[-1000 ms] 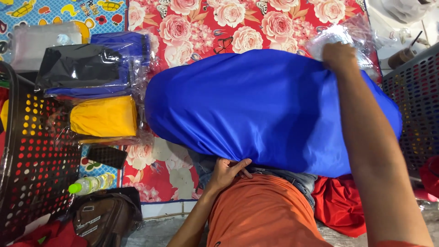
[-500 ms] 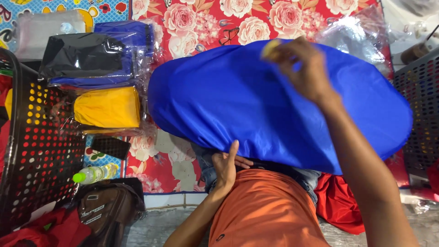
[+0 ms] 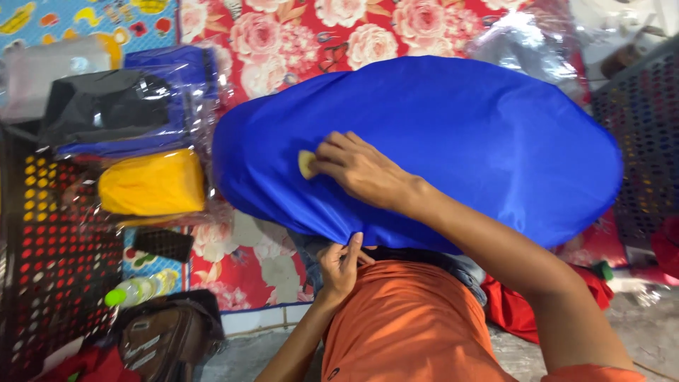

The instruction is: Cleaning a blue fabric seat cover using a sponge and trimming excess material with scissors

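A large shiny blue cloth lies spread over my lap and the floral mat. My right hand rests on its left part, pressing a small yellowish piece against the fabric with the fingertips. My left hand pinches the near hem of the blue cloth just above my orange shirt.
To the left are clear bags holding folded black, blue and yellow cloth. A red and yellow perforated basket stands at left, a dark basket at right. A plastic bottle, brown bag and red cloth lie near.
My right hand has swept from the far right edge of the blue cloth across to its left part, carrying the small yellowish piece. The left hand has stayed at the hem.
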